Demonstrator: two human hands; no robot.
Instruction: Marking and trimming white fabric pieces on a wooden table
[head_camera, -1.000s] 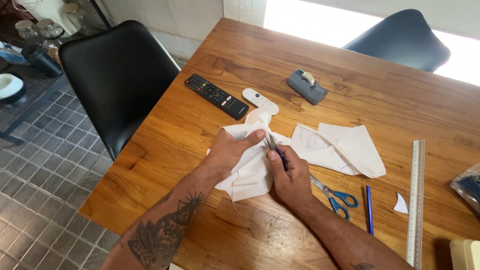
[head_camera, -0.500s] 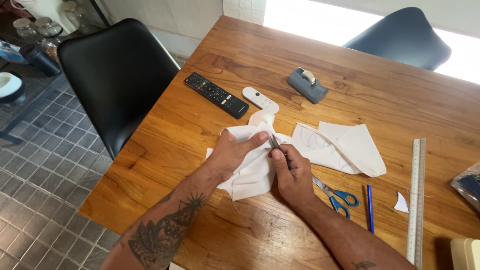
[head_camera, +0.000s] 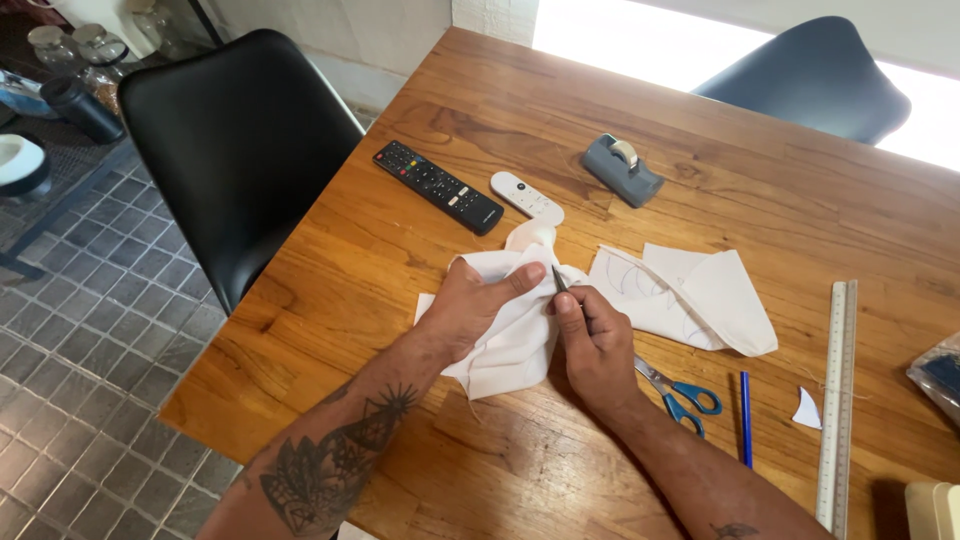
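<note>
The table (head_camera: 760, 200) is showing warm varnished wood, smooth with a soft sheen and dark grain. Near its left edge the white cloth (head_camera: 510, 340) is looking matt and soft, creasing under the bare hands. The second cloth piece (head_camera: 690, 295) is lying equally matt. The scissors (head_camera: 675, 390) are showing shiny metal blades and blue plastic handles. The black remote (head_camera: 437, 186) is looking like matt plastic, and the ruler (head_camera: 836, 400) pale and smooth.

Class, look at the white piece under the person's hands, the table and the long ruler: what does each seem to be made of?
White piece: probably soft woven cloth, matte; it crumples and folds under the left hand.
Table: wood, smooth with a slight sheen; clear grain and knots.
Ruler: pale and straight with a grey sheen, perhaps metal, possibly plastic.
</note>
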